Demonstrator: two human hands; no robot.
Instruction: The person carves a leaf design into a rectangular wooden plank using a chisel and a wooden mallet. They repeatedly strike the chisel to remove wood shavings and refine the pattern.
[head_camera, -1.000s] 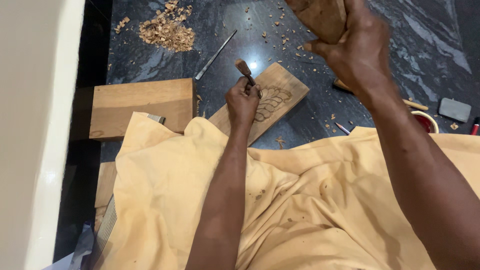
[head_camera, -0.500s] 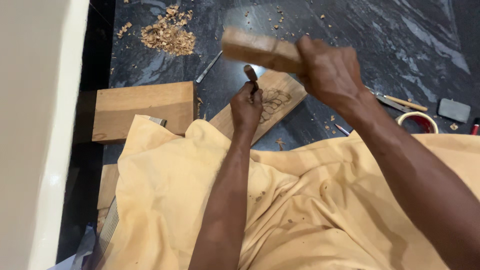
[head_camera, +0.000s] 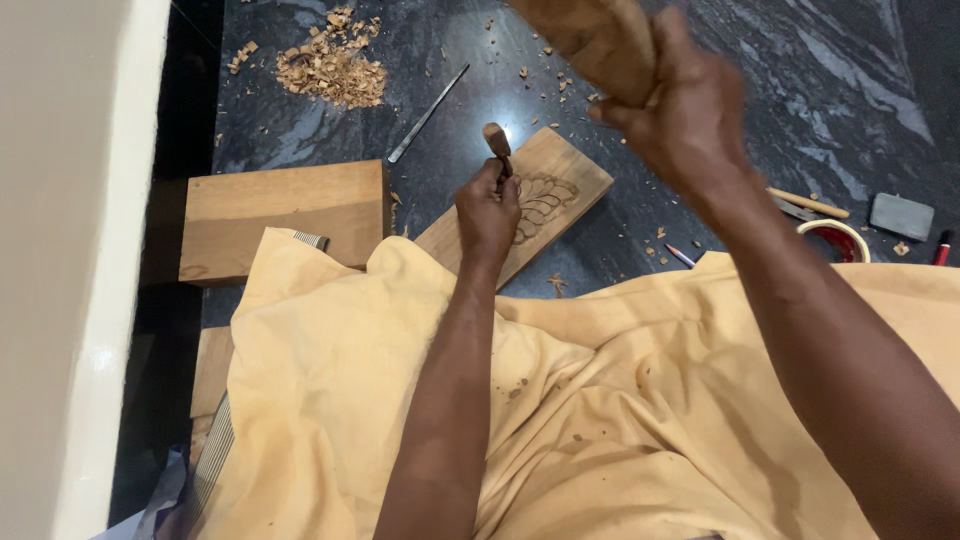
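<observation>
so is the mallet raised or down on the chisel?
Raised: the mallet in the right hand is clear above the chisel.

I see a dark marbled floor (head_camera: 800, 90). On it lie a carved wooden board (head_camera: 555, 185), a plain wooden block (head_camera: 285, 215), a heap of shavings (head_camera: 330, 70), a thin metal tool (head_camera: 428, 113), a pencil (head_camera: 680, 256), a tape roll (head_camera: 835, 238) and a grey stone (head_camera: 901, 215).
</observation>
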